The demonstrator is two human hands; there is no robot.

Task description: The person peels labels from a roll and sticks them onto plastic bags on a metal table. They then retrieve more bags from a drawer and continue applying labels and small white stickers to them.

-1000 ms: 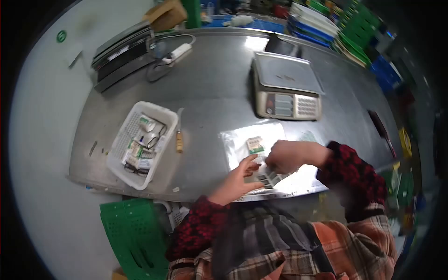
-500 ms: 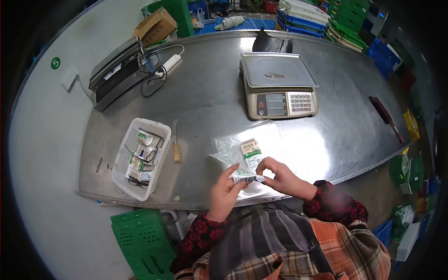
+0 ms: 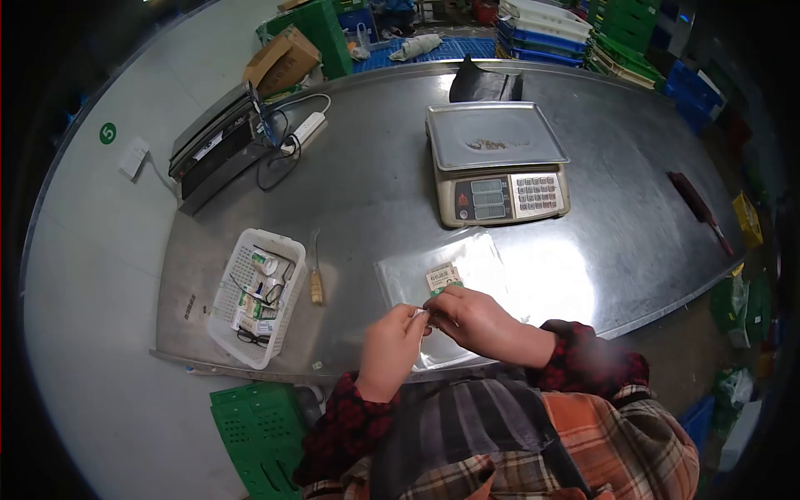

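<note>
My left hand (image 3: 390,350) and my right hand (image 3: 485,327) meet over the near edge of the metal table. Both are closed, with thumbs and fingers pinching a strip of white labels (image 3: 419,313); only a small pale bit of it shows between the fingertips. Just beyond my right hand lies a stack of beige and green printed labels (image 3: 442,277), partly covered by that hand. It rests on clear plastic bags (image 3: 400,282) spread flat on the table.
A weighing scale (image 3: 500,167) stands beyond the bags. To the left are a wooden-handled knife (image 3: 316,283) and a white basket (image 3: 223,321) holding glasses and label rolls. A black sealing machine (image 3: 221,154) and power strip (image 3: 307,129) sit farther back. A dark-handled tool (image 3: 698,208) lies right.
My hands have come together, and the label strip that stood out from my left hand is now mostly hidden. My right hand has moved left, over the label stack. The view has shifted slightly.
</note>
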